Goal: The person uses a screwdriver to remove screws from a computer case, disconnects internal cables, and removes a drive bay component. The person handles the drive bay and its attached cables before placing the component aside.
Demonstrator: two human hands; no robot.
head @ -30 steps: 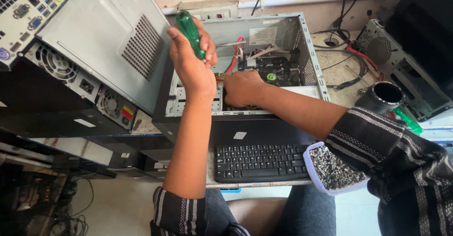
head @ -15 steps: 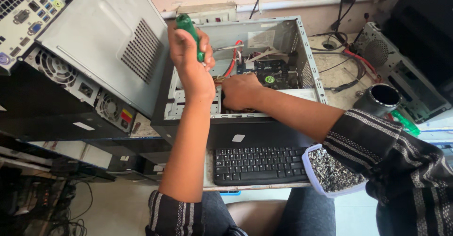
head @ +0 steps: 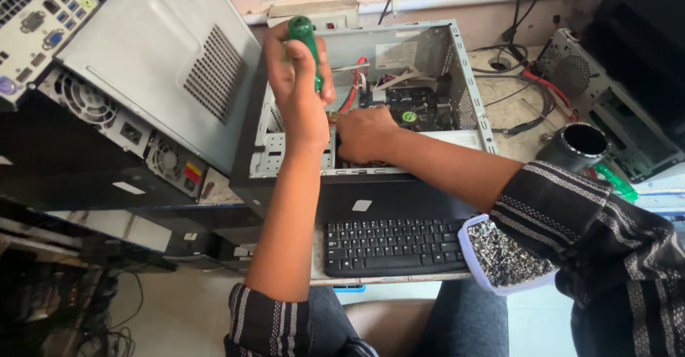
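Note:
An open grey computer case (head: 467, 86) lies on its side in front of me, with wires and a circuit board inside. My left hand (head: 296, 89) grips a green-handled screwdriver (head: 303, 39) upright over the case's left part. My right hand (head: 364, 132) is closed inside the case just right of the screwdriver tip, resting on the metal frame. What its fingers pinch is hidden.
A black keyboard (head: 392, 246) lies at the near edge. A pale tub of small dark screws (head: 499, 257) sits by my right sleeve. Another grey computer tower (head: 157, 78) stands at the left. A dark round cup (head: 581, 143) and cables lie at the right.
My left hand with the screwdriver has shifted slightly and turned; the view moved a little. My right hand stays in the same place inside the case.

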